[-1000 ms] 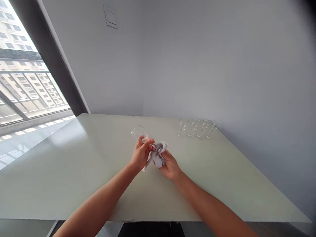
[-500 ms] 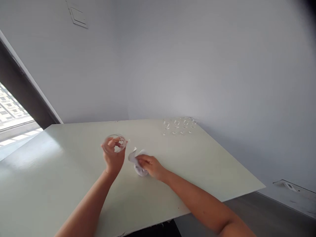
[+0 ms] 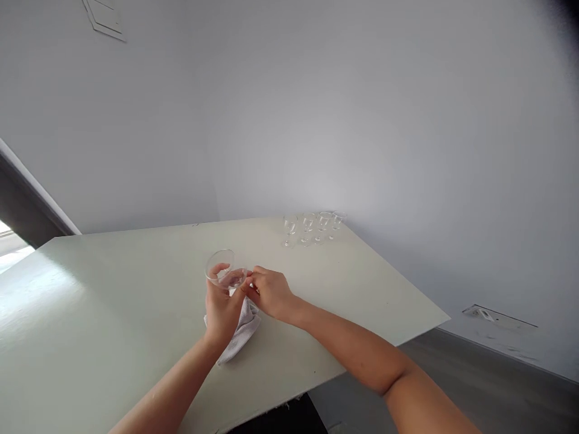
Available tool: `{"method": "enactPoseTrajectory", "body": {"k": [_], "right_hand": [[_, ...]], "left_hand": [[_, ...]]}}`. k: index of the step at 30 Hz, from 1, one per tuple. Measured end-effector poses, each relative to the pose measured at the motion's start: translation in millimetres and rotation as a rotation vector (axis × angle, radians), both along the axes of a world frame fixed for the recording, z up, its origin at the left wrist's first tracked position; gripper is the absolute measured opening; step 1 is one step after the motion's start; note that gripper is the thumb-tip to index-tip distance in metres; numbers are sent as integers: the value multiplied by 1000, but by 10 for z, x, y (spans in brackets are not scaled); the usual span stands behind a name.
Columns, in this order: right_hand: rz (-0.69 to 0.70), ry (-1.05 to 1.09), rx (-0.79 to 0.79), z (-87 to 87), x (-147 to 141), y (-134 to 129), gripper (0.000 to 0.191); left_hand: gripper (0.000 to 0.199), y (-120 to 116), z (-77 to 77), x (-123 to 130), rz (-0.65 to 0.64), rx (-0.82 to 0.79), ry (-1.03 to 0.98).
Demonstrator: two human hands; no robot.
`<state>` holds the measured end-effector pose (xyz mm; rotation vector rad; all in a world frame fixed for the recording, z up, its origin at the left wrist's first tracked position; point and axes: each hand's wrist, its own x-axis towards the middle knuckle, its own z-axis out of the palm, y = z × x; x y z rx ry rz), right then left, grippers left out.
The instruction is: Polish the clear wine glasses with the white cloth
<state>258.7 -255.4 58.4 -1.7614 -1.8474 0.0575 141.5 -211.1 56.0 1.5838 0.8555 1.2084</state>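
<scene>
My left hand [image 3: 224,310] is wrapped round the bowl of a clear stemmed glass [image 3: 220,258], which lies tilted with its wide rim to the left. My right hand [image 3: 272,292] meets it there, its fingers pinched on the narrow end of the glass by my left thumb. Exactly which part they grip is partly hidden by the fingers. A whitish cloth [image 3: 242,337] shows crumpled below and behind my left hand; whether it rests on the table or hangs from the hands I cannot tell.
Several clear stemmed glasses [image 3: 309,224] stand upright in a row near the back right edge of the pale table [image 3: 136,313]. Grey walls [image 3: 362,120] border the back and right. A socket plate [image 3: 497,316] sits low on the right wall.
My right hand held the cloth just right of my left hand; it has moved up to the glass. My left hand and the glass have come rightward. The cloth is more spread out and farther left.
</scene>
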Motion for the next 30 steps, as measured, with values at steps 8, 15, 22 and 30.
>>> {"method": "enactPoseTrajectory", "body": {"k": [8,15,22,30], "right_hand": [[-357,176,-147,-352,766,123,22],[-480,205,-210,-543,1053,716,20],[-571,223,-229,-580,1108,1108,18],[-546,325,-206,-536,1097,1031,20]], "left_hand": [[48,26,-339,143,-85,74,118],[41,170,-589,189,-50,-81,90],[39,256,-663,149,-46,-131,63],[38,236,-621,147,-33,-210,18]]}}
